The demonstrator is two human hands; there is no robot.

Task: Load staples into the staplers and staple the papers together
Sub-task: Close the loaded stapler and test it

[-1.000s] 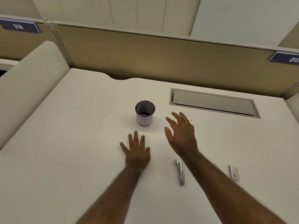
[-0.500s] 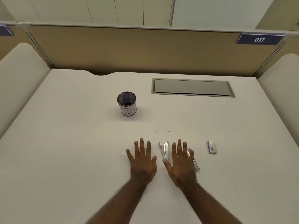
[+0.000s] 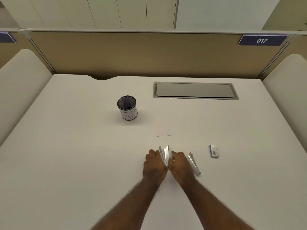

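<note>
Centrally on the counter [image 3: 83, 163], the left hand [image 3: 153, 165] and right hand [image 3: 180, 165] flank an opened stapler [image 3: 165, 155], fingers curled against it; whether they grip it is unclear. Another stapler [image 3: 194, 164] and staple box [image 3: 214, 151] lie right.

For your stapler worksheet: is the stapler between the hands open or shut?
Open: the stapler shows two metal arms splayed apart at its far end.

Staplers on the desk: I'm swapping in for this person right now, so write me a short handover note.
Left hand and right hand close on the open stapler from either side; whether it is gripped cannot be told.
Second stapler lies to the right, untouched; the staple box is further right.
A paper sheet lies just beyond the hands, mesh cup far left.
Done: nothing loaded or stapled visibly.
Left: load both staplers, staple the papers.
</note>
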